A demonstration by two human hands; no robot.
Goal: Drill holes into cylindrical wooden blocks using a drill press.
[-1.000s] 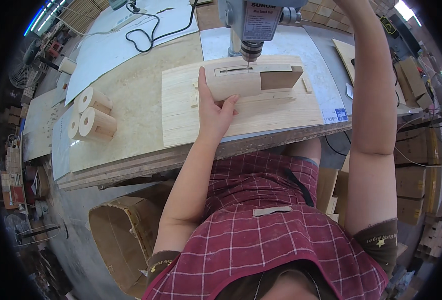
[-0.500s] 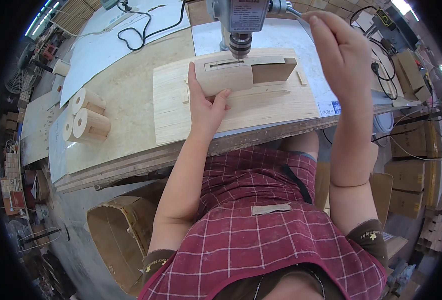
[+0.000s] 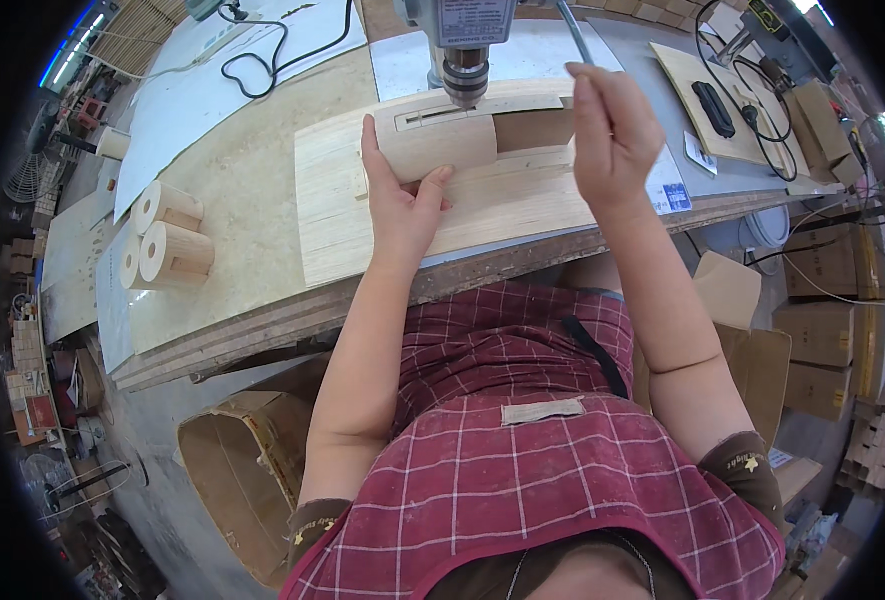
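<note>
My left hand (image 3: 403, 205) presses a pale wooden cylinder (image 3: 463, 150) from the near side, thumb and fingers spread along it. The cylinder lies on its side in a wooden jig, under a flat strip with a narrow slot (image 3: 433, 118). Right above the slot is the metal chuck (image 3: 466, 75) of a bench drill; the bit's tip is hard to make out. My right hand (image 3: 618, 140) is closed around the end of the drill's lever (image 3: 575, 35). A flat wooden board (image 3: 513, 220) carries the jig.
Several drilled wooden cylinders (image 3: 178, 255) stand stacked at the table's left. A black cable (image 3: 273, 70) lies at the back. On the right is a plywood panel (image 3: 688, 75) with a black power strip (image 3: 713, 108). An open cardboard box (image 3: 233, 450) sits below the table edge.
My right hand has come down and to the left, drawing the lever with it. The left hand stays on the cylinder. The whole view has shifted slightly.
</note>
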